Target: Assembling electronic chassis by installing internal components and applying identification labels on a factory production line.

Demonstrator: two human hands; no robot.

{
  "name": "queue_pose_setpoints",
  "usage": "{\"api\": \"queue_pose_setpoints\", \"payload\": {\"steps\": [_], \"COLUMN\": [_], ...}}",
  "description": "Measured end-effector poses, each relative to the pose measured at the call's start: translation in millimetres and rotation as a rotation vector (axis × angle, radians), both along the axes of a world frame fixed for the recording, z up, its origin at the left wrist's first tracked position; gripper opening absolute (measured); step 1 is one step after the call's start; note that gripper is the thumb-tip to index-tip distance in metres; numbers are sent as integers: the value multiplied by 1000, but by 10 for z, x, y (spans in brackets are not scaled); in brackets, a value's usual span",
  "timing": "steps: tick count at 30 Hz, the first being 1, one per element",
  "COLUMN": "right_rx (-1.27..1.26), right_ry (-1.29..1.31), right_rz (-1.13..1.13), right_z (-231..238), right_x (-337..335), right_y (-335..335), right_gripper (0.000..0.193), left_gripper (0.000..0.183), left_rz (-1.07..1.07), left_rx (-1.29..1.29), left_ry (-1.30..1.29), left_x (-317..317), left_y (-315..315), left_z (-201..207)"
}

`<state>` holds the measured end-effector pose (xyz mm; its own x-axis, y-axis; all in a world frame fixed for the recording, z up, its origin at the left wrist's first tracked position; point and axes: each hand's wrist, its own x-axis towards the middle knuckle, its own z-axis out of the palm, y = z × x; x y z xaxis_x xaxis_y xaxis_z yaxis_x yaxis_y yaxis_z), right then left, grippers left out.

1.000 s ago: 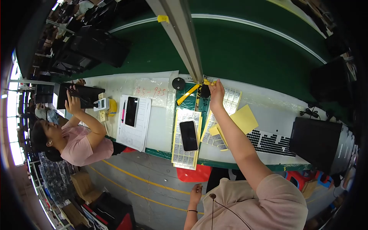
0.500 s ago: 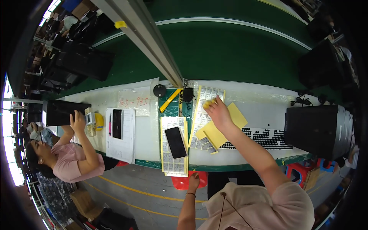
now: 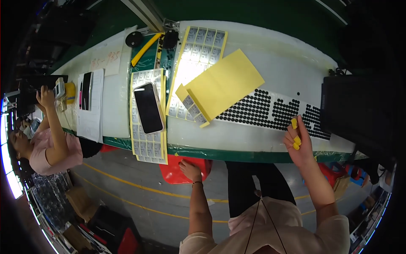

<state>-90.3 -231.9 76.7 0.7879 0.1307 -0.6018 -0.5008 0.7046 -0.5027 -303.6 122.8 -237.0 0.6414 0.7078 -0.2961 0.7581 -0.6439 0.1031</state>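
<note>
At the right part of the table, my right hand is over a white sheet of black round pads. Its thumb and index finger are pinched together, the other fingers curled; yellow covers sit on several fingertips. Anything in the pinch is too small to make out. Below the front edge, over a red stool, my left hand has its fingers bent together; whatever they may hold is hidden. A yellow backing sheet lies partly over a sheet of silver labels, one corner folded up, and over the pad sheet's left end.
A phone rests on another label sheet. Beyond are a yellow-handled tool and a round black disc. A black box stands at the right end. On the left, a co-worker handles a dark object near papers.
My right hand has left the label sheet and moved right and nearer, to the black pads. My left hand remains below the table edge. The whole view has shifted.
</note>
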Motion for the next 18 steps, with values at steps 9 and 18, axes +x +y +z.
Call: {"api": "queue_pose_setpoints", "payload": {"steps": [9,18], "right_rx": [-100,-129], "right_ry": [62,37], "right_rz": [88,152], "right_z": [-15,131], "right_x": [-374,-441], "right_y": [-346,-723], "right_gripper": [26,30], "left_gripper": [43,49], "left_rz": [20,102], "left_rx": [236,-131], "left_ry": [274,416], "left_x": [-24,-127], "left_y": [91,88], "left_z": [3,-64]}}
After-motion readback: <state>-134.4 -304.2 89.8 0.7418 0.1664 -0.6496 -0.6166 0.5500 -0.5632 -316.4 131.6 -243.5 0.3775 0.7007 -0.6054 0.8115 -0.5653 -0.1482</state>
